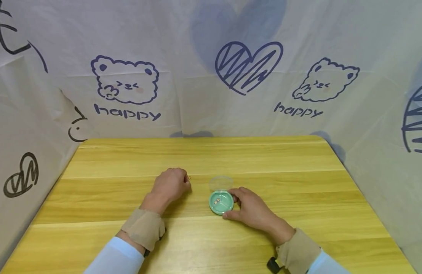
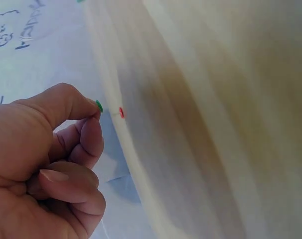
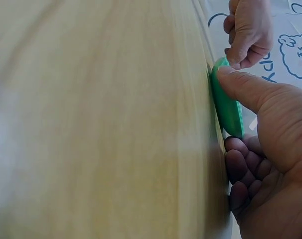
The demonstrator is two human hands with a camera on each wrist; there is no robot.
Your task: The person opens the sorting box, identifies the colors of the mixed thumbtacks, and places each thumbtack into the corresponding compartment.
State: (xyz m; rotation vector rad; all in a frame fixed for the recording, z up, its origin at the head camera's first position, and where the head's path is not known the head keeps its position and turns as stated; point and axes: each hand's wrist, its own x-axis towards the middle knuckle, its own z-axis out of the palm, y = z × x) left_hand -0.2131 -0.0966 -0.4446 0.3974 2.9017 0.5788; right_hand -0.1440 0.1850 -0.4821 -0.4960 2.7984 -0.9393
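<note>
My left hand (image 1: 171, 184) is above the table, left of a round green case. Its thumb and index finger pinch a small green thumbtack (image 2: 99, 106); the other fingers are curled in. Just beyond the fingertips, a red thumbtack (image 2: 122, 112) lies on the table, its thin pin pointing up. My right hand (image 1: 253, 209) grips the green case (image 1: 222, 211) from its right side, thumb at the near rim and fingers at the far one. The case's clear lid (image 1: 221, 182) is folded back. Inside, dividers part the case, and two small round pieces (image 1: 216, 201) lie in the left compartment.
The wood-grain table (image 1: 283, 163) extends around both hands. White cloth (image 1: 190, 95) with blue drawings hangs behind the table and along its sides. Each wrist wears a tan wrap (image 1: 144, 228) with a dark camera.
</note>
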